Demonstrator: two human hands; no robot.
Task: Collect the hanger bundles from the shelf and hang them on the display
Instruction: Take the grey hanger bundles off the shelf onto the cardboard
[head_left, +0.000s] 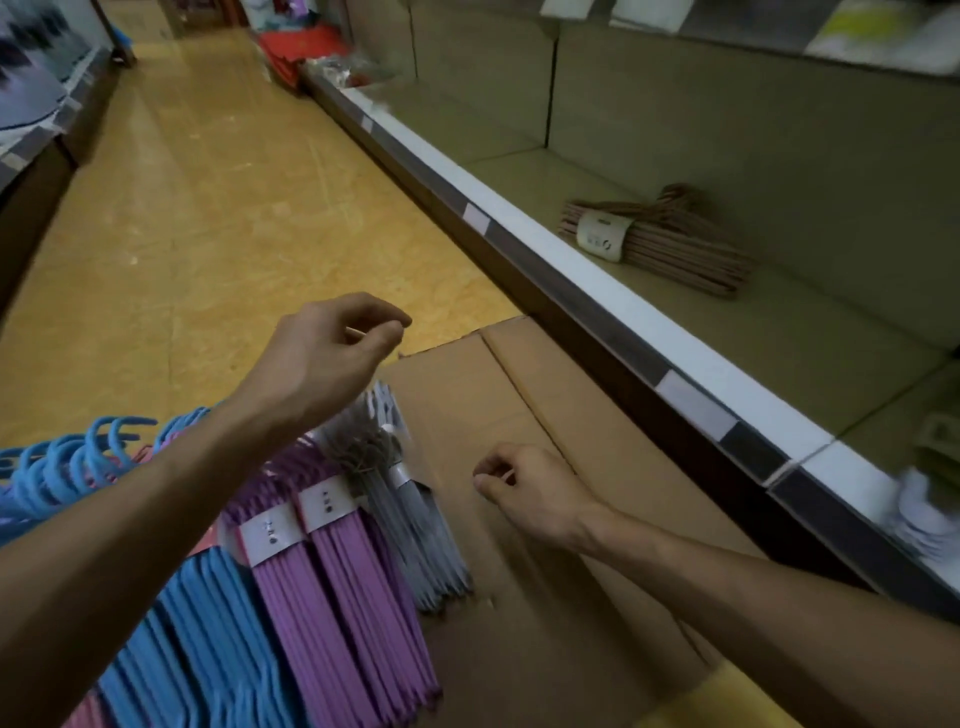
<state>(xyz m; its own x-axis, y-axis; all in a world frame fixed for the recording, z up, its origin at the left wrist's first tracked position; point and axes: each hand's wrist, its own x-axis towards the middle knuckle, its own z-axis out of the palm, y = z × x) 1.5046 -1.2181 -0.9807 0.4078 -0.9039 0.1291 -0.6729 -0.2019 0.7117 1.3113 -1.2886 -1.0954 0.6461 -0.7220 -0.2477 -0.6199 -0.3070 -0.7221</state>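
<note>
Several hanger bundles lie side by side on a flat cardboard box (561, 415) on the floor: blue ones (182, 639), purple ones (332, 582) with white paper bands, and a grey one (415, 519) at the right end. My left hand (332, 353) hovers above the bundles' hooks, fingers curled and thumb against forefinger, holding nothing that I can make out. My right hand (524, 488) hangs over the bare cardboard right of the grey bundle, fingers curled, empty. One brownish-pink bundle (660, 239) with a label lies on the low shelf (779, 332) at right.
The shelf's white and dark front edge (613, 312) runs diagonally beside the box. White items (919, 514) sit at the shelf's near right end. A yellow aisle floor (208, 208) stretches ahead, with red goods (301, 47) far off and another shelf unit (31, 119) at left.
</note>
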